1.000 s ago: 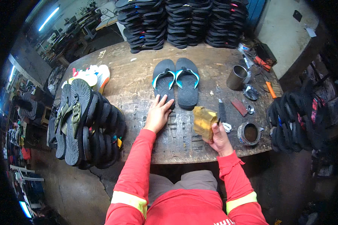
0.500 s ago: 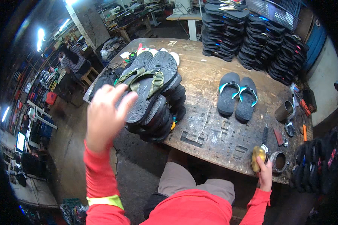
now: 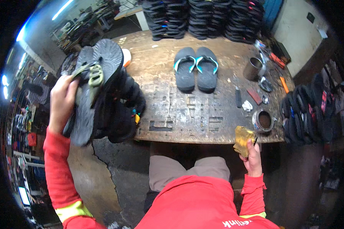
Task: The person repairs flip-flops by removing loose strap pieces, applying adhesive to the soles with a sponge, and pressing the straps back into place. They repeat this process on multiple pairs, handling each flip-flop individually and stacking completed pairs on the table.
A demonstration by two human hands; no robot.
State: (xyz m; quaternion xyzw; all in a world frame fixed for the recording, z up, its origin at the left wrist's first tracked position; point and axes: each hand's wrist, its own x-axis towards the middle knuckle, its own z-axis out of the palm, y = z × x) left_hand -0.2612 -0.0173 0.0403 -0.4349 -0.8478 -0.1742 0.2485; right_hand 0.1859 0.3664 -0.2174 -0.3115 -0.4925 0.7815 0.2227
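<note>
In the head view, we located the pair of black rubber sandals with olive-green straps point(image 3: 86, 114) immediately right of the left hand point(image 3: 61, 103), beside the table's left edge. Their long axis ran from near to far, toes away, leaning slightly right. The left hand, clearly the nearer, pinched the pair at its left-side strap. The right hand point(image 3: 253, 156), well apart, gripped a worn yellow block-shaped pad point(image 3: 242, 141). We noted white lettering on the red fabric shirt point(image 3: 191, 202); we could read no markings on the sandals.
</note>
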